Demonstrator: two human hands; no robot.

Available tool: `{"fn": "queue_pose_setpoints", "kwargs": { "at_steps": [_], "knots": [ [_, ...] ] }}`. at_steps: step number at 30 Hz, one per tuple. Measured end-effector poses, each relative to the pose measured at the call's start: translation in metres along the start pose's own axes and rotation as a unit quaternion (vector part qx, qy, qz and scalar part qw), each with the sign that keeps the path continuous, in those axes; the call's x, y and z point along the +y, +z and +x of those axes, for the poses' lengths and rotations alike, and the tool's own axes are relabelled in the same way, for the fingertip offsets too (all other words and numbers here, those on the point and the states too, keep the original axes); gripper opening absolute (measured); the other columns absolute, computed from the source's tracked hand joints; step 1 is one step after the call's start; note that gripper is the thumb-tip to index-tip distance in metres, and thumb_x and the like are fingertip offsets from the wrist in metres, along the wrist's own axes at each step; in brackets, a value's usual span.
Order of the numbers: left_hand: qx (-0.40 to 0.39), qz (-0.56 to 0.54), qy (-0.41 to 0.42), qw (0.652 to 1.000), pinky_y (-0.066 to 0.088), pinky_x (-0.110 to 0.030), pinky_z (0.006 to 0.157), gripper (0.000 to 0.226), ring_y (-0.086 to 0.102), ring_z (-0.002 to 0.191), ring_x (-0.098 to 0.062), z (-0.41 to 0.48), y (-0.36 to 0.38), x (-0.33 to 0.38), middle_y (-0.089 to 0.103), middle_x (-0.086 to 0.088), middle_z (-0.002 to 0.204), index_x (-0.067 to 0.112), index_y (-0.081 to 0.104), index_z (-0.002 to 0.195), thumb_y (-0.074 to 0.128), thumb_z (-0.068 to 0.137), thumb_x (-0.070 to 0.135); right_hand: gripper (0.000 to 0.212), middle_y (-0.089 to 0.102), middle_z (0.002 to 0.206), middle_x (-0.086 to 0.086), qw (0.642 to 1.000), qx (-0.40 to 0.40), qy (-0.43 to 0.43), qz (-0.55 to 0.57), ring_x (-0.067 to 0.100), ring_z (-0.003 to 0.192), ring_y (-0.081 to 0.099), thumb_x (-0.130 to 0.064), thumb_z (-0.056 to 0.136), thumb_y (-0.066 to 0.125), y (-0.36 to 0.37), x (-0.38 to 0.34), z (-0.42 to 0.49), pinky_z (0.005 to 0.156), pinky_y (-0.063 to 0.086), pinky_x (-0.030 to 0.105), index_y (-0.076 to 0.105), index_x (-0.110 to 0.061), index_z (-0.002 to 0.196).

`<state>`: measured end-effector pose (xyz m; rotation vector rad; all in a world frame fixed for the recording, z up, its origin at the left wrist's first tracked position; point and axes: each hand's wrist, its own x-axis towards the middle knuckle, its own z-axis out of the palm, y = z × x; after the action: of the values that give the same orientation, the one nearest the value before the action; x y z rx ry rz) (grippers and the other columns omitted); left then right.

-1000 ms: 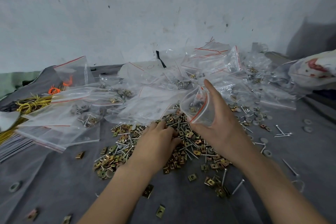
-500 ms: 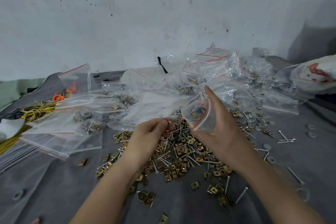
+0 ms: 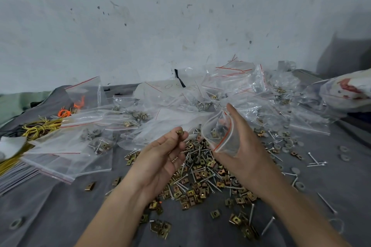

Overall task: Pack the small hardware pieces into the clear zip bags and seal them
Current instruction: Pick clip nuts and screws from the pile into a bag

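Head view is catching the left hand palm up, thumb and forefinger pinching a brass clip just beside the mouth of the zip bag. The right hand is gripping that bag, thumb and lower fingers curling round it, forefinger sticking up straight. The red-striped mouth is gaping toward the clip, and a few pieces are lying inside.

Faint marks are showing on one bag in the heap of bags behind, too blurred to read.

The pile of clips and screws is lying below and between both hands on the grey cloth. Bare cloth is opening up at lower left, with filled bags and yellow wire crowding the left edge. Loose screws and washers are scattering out to the right. A stained pale wall is rising directly behind the heap.
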<state>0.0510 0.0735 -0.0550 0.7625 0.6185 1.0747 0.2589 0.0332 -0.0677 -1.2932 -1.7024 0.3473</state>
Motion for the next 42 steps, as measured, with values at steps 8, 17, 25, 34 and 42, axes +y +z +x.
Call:
{"fn": "queue_pose_setpoints", "kwargs": {
  "at_steps": [8, 17, 25, 34, 42],
  "knots": [
    [-0.005, 0.014, 0.025, 1.0, 0.057, -0.022, 0.068, 0.018, 0.067, 0.078, -0.01, -0.001, 0.002, 0.004, 0.072, -0.007, 0.107, 0.014, 0.07, 0.101, 0.062, 0.086, 0.015, 0.092, 0.04, 0.147, -0.02, 1.0, 0.009, 0.008, 0.004, 0.001, 0.136, 0.041, -0.064, 0.069, 0.062, 0.0, 0.0, 0.001, 0.109, 0.04, 0.031, 0.004, -0.074, 0.14],
    [0.022, -0.027, 0.0, 0.999, 0.054, -0.022, 0.058, 0.019, 0.057, 0.061, -0.009, 0.001, -0.003, 0.01, 0.06, 0.001, 0.077, 0.016, 0.065, 0.107, 0.06, 0.09, 0.014, 0.101, 0.036, 0.142, -0.026, 1.0, 0.008, 0.001, -0.013, 0.0, 0.133, 0.042, -0.04, 0.08, 0.08, -0.005, 0.002, -0.003, 0.107, 0.04, 0.032, 0.005, -0.077, 0.137],
    [-0.013, -0.089, -0.038, 0.995, 0.053, -0.027, 0.059, 0.03, 0.05, 0.063, -0.011, 0.002, -0.002, 0.008, 0.055, -0.001, 0.077, 0.011, 0.064, 0.112, 0.051, 0.085, 0.006, 0.096, 0.034, 0.14, -0.029, 1.0, -0.001, 0.004, -0.017, 0.0, 0.135, 0.041, -0.047, 0.079, 0.075, -0.004, 0.003, -0.002, 0.109, 0.038, 0.03, 0.008, -0.073, 0.142],
    [0.0, -0.074, 0.006, 0.997, 0.059, -0.025, 0.065, 0.034, 0.062, 0.065, -0.009, 0.001, 0.007, 0.009, 0.061, -0.006, 0.079, 0.001, 0.063, 0.119, 0.057, 0.086, 0.006, 0.093, 0.028, 0.138, -0.043, 1.0, -0.001, 0.008, -0.01, -0.006, 0.137, 0.035, -0.067, 0.07, 0.061, 0.0, 0.002, -0.003, 0.113, 0.037, 0.032, 0.007, -0.07, 0.145],
    [-0.018, 0.019, 0.105, 0.994, 0.06, -0.029, 0.072, 0.022, 0.068, 0.071, -0.015, -0.001, 0.037, 0.019, 0.068, -0.009, 0.077, -0.001, 0.066, 0.106, 0.061, 0.085, 0.003, 0.092, 0.035, 0.147, -0.029, 1.0, 0.0, 0.017, -0.005, -0.003, 0.138, 0.037, -0.062, 0.071, 0.063, -0.002, -0.001, -0.003, 0.114, 0.039, 0.04, 0.007, -0.072, 0.143]
  ]
}}
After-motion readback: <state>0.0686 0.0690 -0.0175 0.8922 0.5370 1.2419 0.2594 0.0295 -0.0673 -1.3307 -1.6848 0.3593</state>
